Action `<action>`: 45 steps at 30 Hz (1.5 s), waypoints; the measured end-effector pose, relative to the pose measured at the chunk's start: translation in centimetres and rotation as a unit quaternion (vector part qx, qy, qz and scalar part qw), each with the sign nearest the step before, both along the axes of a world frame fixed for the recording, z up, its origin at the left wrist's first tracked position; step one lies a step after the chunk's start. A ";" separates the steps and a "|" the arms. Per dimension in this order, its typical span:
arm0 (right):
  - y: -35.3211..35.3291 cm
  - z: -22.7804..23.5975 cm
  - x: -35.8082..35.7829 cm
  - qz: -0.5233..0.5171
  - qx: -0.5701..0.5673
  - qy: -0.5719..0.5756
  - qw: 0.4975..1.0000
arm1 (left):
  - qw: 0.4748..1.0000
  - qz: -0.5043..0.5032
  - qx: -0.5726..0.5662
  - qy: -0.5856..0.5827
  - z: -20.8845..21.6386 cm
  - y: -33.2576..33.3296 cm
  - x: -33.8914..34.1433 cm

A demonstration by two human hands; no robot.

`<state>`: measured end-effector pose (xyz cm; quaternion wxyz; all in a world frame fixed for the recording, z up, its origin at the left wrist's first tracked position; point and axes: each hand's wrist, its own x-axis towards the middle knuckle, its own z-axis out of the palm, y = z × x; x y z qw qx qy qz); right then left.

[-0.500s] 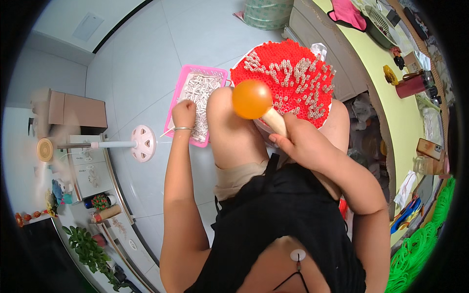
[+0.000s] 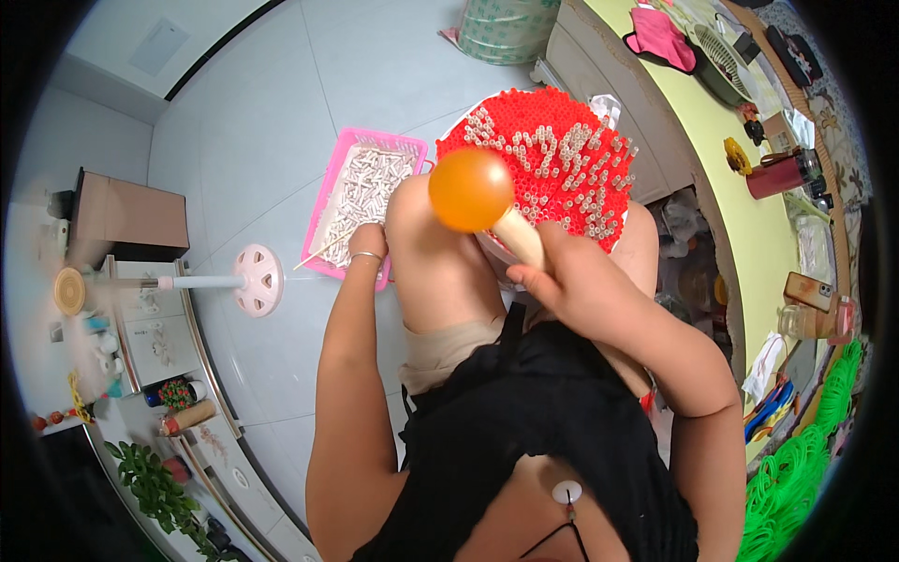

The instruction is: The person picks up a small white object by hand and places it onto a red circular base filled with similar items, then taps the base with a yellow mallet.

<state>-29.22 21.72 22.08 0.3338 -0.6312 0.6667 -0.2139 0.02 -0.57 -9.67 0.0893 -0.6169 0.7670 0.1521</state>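
Orange round-headed mallet (image 2: 471, 190) clenched by its wooden handle in our right hand (image 2: 569, 281), left hand (image 2: 367, 245) pinching a thin stick (image 2: 318, 253) over the pink tray (image 2: 330, 192), bristly red disc (image 2: 552, 164) behind.

View: our single head-worn fisheye, looking steeply down our own torso | Near: right hand (image 2: 573, 281) close under the lens, left hand (image 2: 368, 245) lower by the knee | Far: tiled floor (image 2: 253, 122) at top, straight edges bowing toward the dark rim | Shared: no second view.
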 end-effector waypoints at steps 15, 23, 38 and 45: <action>0.9 0.7 -1.3 -0.059 -0.036 -0.156 0.985 | 0.997 -0.023 -0.074 0.001 -0.5 0.6 2.6; 3.3 -0.5 -4.0 -0.190 0.037 -0.391 0.900 | 0.760 0.205 -0.083 0.611 14.6 5.7 -4.1; 3.8 -2.6 -4.7 -0.180 0.042 -0.388 0.903 | 0.852 -0.152 -0.223 0.450 22.5 9.6 -14.8; 4.0 -2.8 -5.1 -0.194 0.042 -0.403 0.893 | 0.880 -0.216 -0.220 0.360 23.2 8.2 -16.4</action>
